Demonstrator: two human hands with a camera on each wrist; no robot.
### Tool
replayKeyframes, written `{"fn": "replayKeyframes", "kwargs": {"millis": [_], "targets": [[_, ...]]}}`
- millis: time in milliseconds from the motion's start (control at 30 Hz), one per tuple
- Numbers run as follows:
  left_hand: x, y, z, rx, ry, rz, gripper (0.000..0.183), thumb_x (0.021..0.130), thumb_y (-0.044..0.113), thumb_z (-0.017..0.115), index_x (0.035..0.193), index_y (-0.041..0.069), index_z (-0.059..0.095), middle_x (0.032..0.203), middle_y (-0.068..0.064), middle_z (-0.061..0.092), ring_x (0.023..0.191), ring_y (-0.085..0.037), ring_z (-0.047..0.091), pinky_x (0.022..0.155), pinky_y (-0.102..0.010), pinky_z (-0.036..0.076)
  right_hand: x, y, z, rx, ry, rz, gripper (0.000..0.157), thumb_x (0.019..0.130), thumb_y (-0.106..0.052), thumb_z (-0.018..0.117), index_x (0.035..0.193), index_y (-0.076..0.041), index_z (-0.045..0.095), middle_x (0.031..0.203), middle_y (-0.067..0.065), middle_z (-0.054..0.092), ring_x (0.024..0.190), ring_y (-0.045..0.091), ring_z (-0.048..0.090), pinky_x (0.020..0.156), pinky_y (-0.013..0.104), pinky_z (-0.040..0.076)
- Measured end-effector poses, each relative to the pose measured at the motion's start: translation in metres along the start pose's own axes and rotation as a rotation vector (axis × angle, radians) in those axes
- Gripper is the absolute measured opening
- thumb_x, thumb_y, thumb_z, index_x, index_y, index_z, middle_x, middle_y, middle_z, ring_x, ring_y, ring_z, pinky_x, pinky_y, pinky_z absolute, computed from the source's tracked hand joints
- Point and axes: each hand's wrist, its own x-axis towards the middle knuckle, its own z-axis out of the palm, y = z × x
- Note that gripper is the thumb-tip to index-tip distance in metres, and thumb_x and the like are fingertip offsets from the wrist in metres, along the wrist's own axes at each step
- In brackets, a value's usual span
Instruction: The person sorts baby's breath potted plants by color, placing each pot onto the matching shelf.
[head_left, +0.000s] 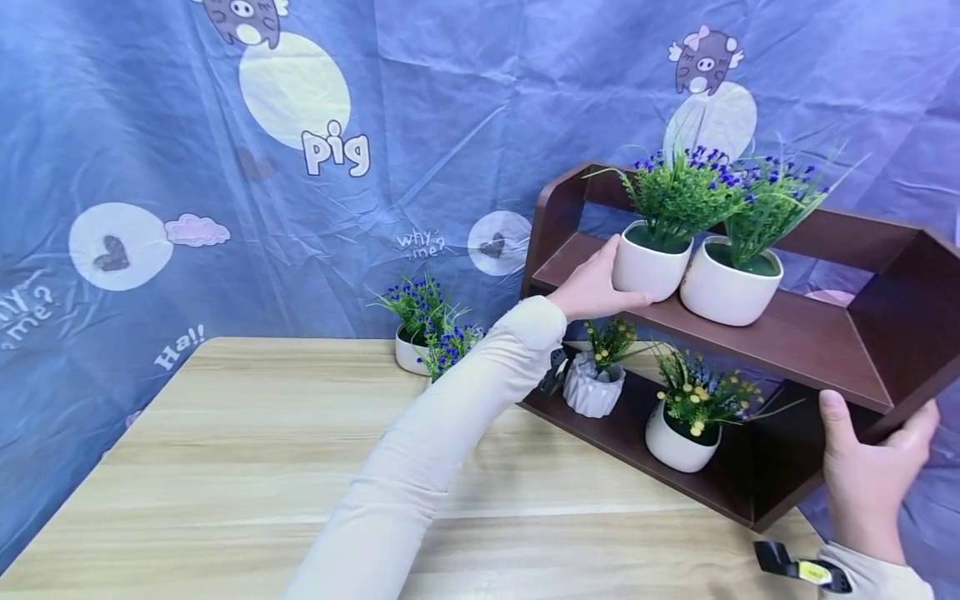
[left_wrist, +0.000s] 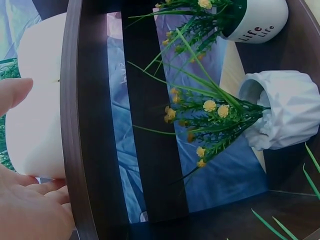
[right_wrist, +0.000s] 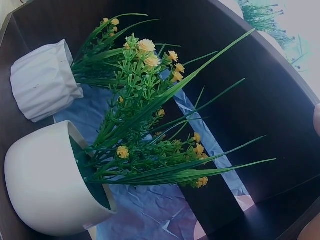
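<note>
My left hand (head_left: pixel 588 283) holds the left of two white potted plants (head_left: pixel 651 271) with purple flowers, thumb across the pot's front and fingers at its side. That pot stands on the upper board of a dark brown two-tier shelf (head_left: pixel 810 346). Touching it on the right is the second white purple-flowered pot (head_left: pixel 729 287). At the shelf's right end, my right hand (head_left: pixel 873 475) grips the upper board's corner, thumb in front. On the lower board are a ridged white pot (left_wrist: pixel 287 107) and a rounded white pot (right_wrist: pixel 45 182), both with yellow flowers.
Behind my left forearm, two more purple-flowered plants stand on the wooden table (head_left: pixel 247 467), one in a white pot (head_left: pixel 411 357). A blue printed cloth (head_left: pixel 420 100) hangs behind the table. The shelf stands at an angle near the table's right edge.
</note>
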Motion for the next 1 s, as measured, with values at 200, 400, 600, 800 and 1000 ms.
{"fn": "replayKeyframes", "kwargs": {"millis": [200, 400, 600, 800, 1000], "targets": [[0.002, 0.003, 0.008, 0.017, -0.024, 0.048, 0.097, 0.077, 0.040, 0.064, 0.143, 0.017, -0.002, 0.145, 0.004, 0.018, 0.123, -0.006, 0.034, 0.093, -0.018, 0.035, -0.001, 0.000, 0.001, -0.036, 0.006, -0.016, 0.065, 0.068, 0.009, 0.067, 0.125, -0.011, 0.044, 0.120, 0.008, 0.049, 0.112, 0.018, 0.043, 0.090, 0.013, 0.033], [0.002, 0.010, 0.018, 0.096, -0.045, 0.096, 0.096, 0.078, 0.043, 0.062, 0.143, 0.017, -0.004, 0.147, 0.003, 0.014, 0.127, -0.004, 0.027, 0.097, -0.016, 0.029, -0.002, 0.000, 0.001, -0.026, 0.011, -0.005, 0.065, 0.068, 0.009, 0.068, 0.125, -0.012, 0.043, 0.121, 0.008, 0.049, 0.113, 0.018, 0.042, 0.090, 0.012, 0.033], [-0.001, 0.021, 0.027, 0.258, -0.075, 0.088, 0.095, 0.080, 0.051, 0.055, 0.143, 0.016, -0.008, 0.149, 0.006, 0.005, 0.133, -0.003, 0.007, 0.108, -0.026, 0.014, -0.003, -0.001, 0.002, -0.038, 0.004, -0.005, 0.065, 0.069, 0.008, 0.067, 0.126, -0.012, 0.042, 0.123, 0.008, 0.047, 0.115, 0.018, 0.040, 0.092, 0.013, 0.032], [0.000, 0.034, 0.034, 0.266, -0.098, 0.103, 0.095, 0.080, 0.050, 0.056, 0.143, 0.016, -0.007, 0.148, 0.008, 0.007, 0.132, -0.003, 0.011, 0.107, -0.023, 0.016, -0.004, -0.004, 0.002, -0.085, -0.005, -0.024, 0.065, 0.070, 0.007, 0.067, 0.127, -0.013, 0.042, 0.124, 0.007, 0.046, 0.116, 0.018, 0.039, 0.093, 0.013, 0.031], [0.003, 0.043, 0.043, 0.318, -0.109, 0.098, 0.095, 0.078, 0.053, 0.055, 0.143, 0.021, -0.007, 0.147, 0.012, 0.009, 0.132, -0.007, 0.014, 0.107, -0.026, 0.017, -0.005, -0.008, 0.004, -0.088, -0.009, -0.029, 0.065, 0.070, 0.007, 0.067, 0.126, -0.013, 0.042, 0.124, 0.007, 0.047, 0.116, 0.018, 0.040, 0.093, 0.013, 0.031]]}}
